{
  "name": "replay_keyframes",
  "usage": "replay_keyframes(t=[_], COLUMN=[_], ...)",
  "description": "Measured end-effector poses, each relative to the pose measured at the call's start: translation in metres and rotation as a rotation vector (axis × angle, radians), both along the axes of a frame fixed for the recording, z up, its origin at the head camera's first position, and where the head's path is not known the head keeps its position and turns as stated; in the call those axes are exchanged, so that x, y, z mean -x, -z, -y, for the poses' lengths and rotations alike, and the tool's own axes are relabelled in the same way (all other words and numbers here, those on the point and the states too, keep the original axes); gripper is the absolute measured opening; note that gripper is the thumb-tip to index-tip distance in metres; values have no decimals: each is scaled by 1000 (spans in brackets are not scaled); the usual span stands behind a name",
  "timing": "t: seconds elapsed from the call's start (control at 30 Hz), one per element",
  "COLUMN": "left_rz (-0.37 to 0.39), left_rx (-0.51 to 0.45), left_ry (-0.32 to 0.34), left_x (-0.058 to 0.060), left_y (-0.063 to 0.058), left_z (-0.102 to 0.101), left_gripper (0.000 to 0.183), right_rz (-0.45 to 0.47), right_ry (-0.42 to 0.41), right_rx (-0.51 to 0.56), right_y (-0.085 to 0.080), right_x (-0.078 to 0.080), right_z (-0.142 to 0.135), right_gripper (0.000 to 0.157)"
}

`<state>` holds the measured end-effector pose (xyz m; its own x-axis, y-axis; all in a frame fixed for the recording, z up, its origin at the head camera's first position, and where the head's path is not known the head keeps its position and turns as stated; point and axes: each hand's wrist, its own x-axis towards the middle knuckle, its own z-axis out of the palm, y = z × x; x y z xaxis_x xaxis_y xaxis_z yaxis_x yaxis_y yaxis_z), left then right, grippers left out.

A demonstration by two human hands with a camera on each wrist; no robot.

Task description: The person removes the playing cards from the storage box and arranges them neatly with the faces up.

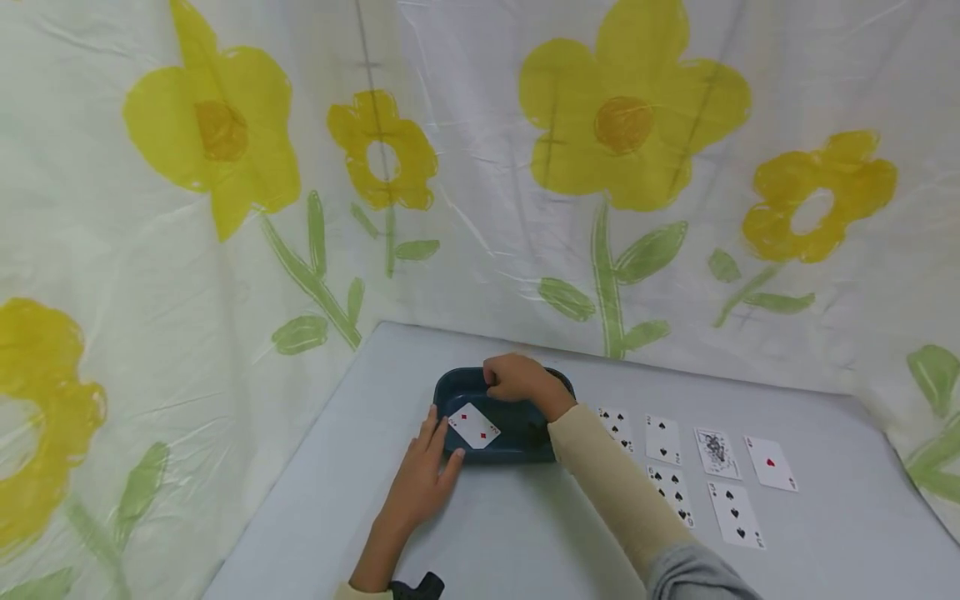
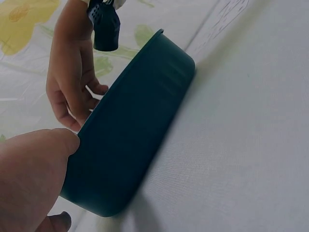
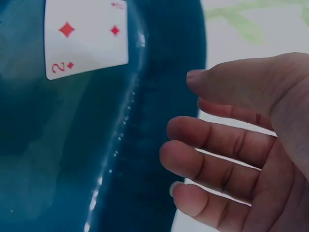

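A dark blue-green rectangular tray (image 1: 517, 429) stands on the table, with a two of diamonds card (image 1: 474, 426) face up in its left part. My left hand (image 1: 420, 479) rests at the tray's near left corner, fingers fairly straight along the left side and thumb at the front rim. In the left wrist view, that thumb touches the rim of the tray (image 2: 125, 130). Over the tray's far side is my right hand (image 1: 521, 379). Its fingers are loosely bent and apart in the right wrist view, near the rim, with nothing seen between them.
Several face-up playing cards lie right of the tray in two rows, among them a two of spades (image 1: 663, 440), a joker (image 1: 717, 454), an ace of hearts (image 1: 771, 463) and a three of spades (image 1: 737, 514). A flowered curtain (image 1: 480, 208) hangs behind the table.
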<state>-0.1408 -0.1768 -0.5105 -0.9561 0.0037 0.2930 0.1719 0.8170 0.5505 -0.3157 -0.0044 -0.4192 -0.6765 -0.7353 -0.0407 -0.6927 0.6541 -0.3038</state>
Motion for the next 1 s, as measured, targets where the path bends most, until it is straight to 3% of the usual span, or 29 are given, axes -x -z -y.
replay_keyframes(t=[0.33, 0.7, 1.0], left_rz=[0, -22, -1], left_rx=[-10, -18, -14], left_ry=[30, 34, 25], left_x=[1, -1, 0], left_y=[1, 0, 1], left_z=[-1, 0, 2], left_gripper=[63, 61, 62], right_rz=[19, 33, 129], right_ry=[-59, -29, 13], right_rx=[-149, -265, -334], right_y=[12, 29, 32], right_x=[-1, -4, -7], right_z=[27, 50, 57], right_gripper=[18, 28, 60])
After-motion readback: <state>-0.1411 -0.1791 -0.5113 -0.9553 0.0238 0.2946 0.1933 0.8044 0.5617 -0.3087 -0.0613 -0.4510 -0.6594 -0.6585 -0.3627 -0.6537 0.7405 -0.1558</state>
